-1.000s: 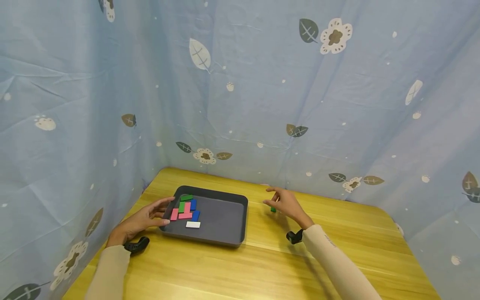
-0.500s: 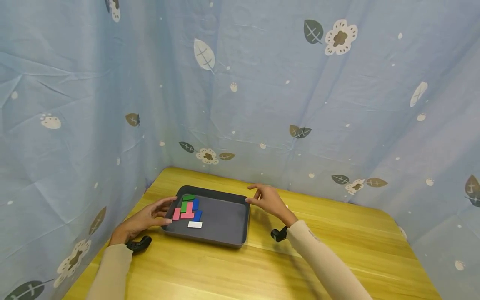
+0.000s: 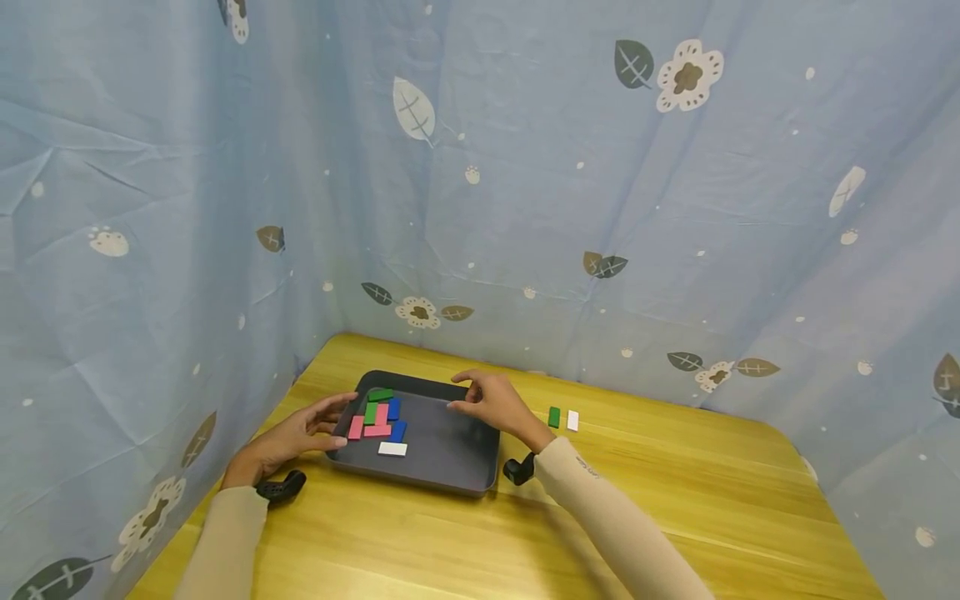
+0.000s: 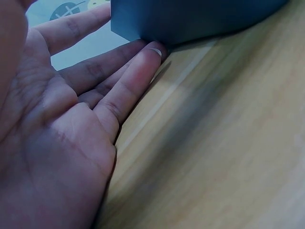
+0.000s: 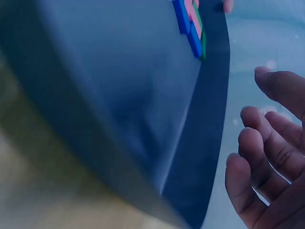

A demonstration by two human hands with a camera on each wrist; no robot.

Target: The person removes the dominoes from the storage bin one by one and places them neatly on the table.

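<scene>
A dark grey tray (image 3: 450, 467) lies on the table with several small flat rectangular blocks grouped in its left part. They include pink blocks (image 3: 377, 431), blue blocks (image 3: 398, 431), green blocks (image 3: 380, 395) and one white block (image 3: 392, 449). My left hand (image 3: 296, 433) is at the tray's left side, its fairly straight fingers (image 4: 131, 81) touching the outer wall. Over the tray's far right part hovers my right hand (image 3: 492, 403), fingers loosely bent and thumb apart. Between the fingers (image 5: 250, 148) and thumb of that hand no block shows.
To the right of the tray, a green block (image 3: 554, 417) and a white block (image 3: 573, 421) lie side by side on the yellow wooden table (image 3: 675, 475). A blue patterned curtain (image 3: 525, 208) hangs behind and along both sides.
My right hand has moved left from above the green block on the table to over the tray, uncovering the green and white blocks. My left hand keeps its place at the tray.
</scene>
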